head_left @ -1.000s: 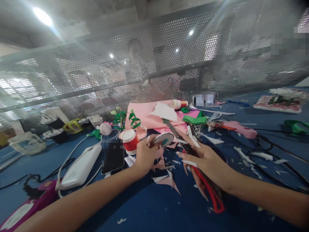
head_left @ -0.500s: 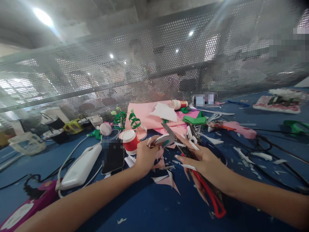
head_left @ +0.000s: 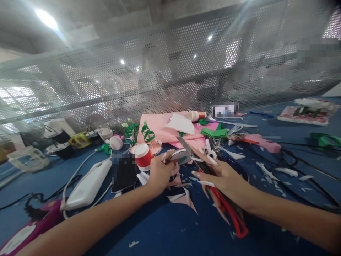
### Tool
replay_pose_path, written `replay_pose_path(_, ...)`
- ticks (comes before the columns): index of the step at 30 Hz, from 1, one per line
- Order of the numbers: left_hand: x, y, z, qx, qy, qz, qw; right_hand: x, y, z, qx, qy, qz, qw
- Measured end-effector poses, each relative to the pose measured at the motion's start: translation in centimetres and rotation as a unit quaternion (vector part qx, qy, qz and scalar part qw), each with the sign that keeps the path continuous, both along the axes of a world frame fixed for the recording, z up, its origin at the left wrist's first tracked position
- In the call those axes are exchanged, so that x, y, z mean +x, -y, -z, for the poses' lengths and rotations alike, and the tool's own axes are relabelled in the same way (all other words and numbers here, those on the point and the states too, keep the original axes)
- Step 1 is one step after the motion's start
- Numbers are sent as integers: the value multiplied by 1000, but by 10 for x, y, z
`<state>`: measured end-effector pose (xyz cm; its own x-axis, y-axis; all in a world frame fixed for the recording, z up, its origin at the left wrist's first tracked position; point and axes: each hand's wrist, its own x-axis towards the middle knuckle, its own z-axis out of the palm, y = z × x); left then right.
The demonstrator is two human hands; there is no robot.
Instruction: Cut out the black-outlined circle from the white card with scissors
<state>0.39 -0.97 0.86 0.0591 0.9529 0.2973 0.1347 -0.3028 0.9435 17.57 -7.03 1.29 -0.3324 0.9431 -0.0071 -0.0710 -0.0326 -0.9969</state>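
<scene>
My left hand is closed around a small round whitish piece with a pale rim and a greenish mark; its kind is unclear. In my right hand is a pair of scissors with red handles, the blades pointing up and left beside the round piece. Whether the blades touch it I cannot tell. Just left of my left hand stands a red and white paper cup. Beneath both hands lie pink and white paper scraps.
Pink paper sheets, a stack of paper cups and green paper lie behind. A pink glue gun and black cables are at right. A phone, a white power bank and a purple power strip are at left.
Both hands stay almost in place, still gripping the round piece and the scissors. The whole view has shifted very slightly.
</scene>
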Motion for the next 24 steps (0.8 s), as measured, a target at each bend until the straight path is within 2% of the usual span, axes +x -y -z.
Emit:
replay_pose_path(5,0,2,-2,51,-49,-25,997,-1,0,-1,8,4,4,1000)
replay_pose_path(11,-1,4,6,14,-60,29,998,-1,2,-2,20,2,13,1000)
replay_pose_path(19,-1,-2,1,21,-48,-30,998,-2,0,3,14,10,-1,1000)
replay_pose_path(21,-2,-4,2,28,-51,-21,998,-2,0,2,13,10,6,1000)
replay_pose_path(24,-1,-4,3,48,-28,30,998,-2,0,0,7,-4,24,1000)
